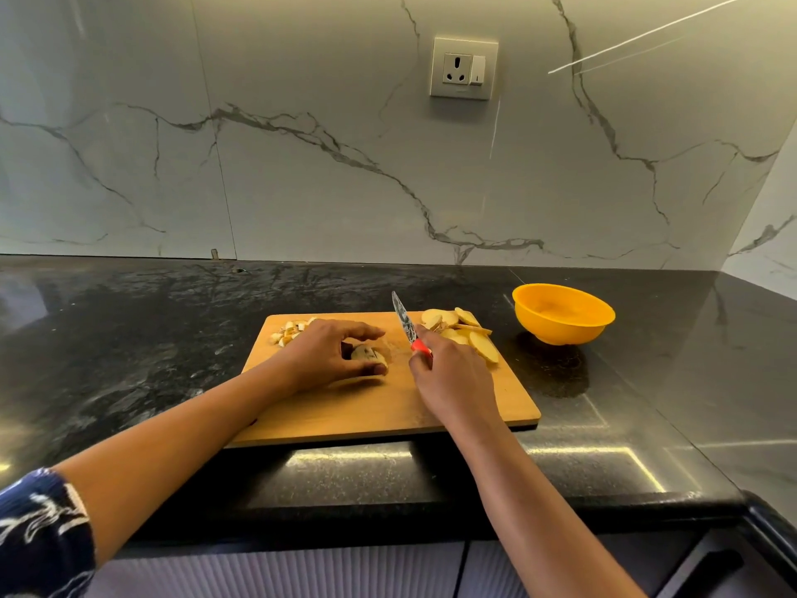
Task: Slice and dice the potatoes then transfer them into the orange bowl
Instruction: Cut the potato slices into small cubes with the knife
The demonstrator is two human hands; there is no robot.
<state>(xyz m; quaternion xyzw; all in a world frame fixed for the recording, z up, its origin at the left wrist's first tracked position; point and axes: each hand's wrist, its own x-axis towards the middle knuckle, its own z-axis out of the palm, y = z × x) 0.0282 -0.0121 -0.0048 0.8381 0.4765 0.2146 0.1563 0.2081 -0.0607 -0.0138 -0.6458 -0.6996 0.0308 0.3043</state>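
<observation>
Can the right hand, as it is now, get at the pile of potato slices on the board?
Probably yes. The potato slices lie just beyond the right hand, with nothing between them. But that hand grips the knife, so it would have to push them with the blade or put it down.

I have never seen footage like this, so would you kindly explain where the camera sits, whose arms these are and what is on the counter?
There is no robot here. One camera worn on a person's head looks down at their own arms. The left hand holds a potato piece on the wooden cutting board. The right hand grips a red-handled knife. Diced pieces lie far left on the board, slices far right. The orange bowl on the black counter looks empty.
</observation>
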